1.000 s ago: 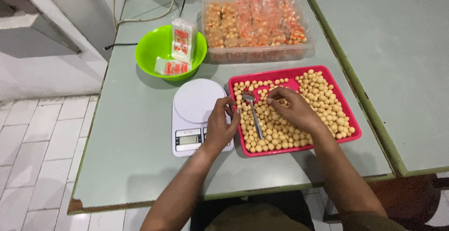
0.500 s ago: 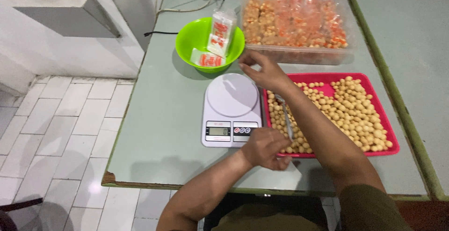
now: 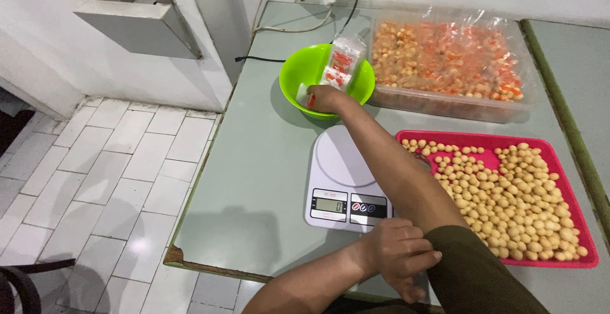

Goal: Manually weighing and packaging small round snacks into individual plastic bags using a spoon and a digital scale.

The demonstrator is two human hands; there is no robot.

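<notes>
The right hand [image 3: 325,98] reaches into the green bowl [image 3: 298,72] at the bench's [image 3: 254,174] far left, fingers curled over a small flat packet [image 3: 305,95]; lifting one cleanly means pinching only its top edge. The left hand [image 3: 397,257] rests loosely closed, empty, just below the white scale [image 3: 343,168], with the pink tray [image 3: 572,212] of round snacks to its right.

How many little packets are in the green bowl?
2: one packet leans on the green bowl's far rim, the other lies under the right hand. More may be hidden.
</notes>
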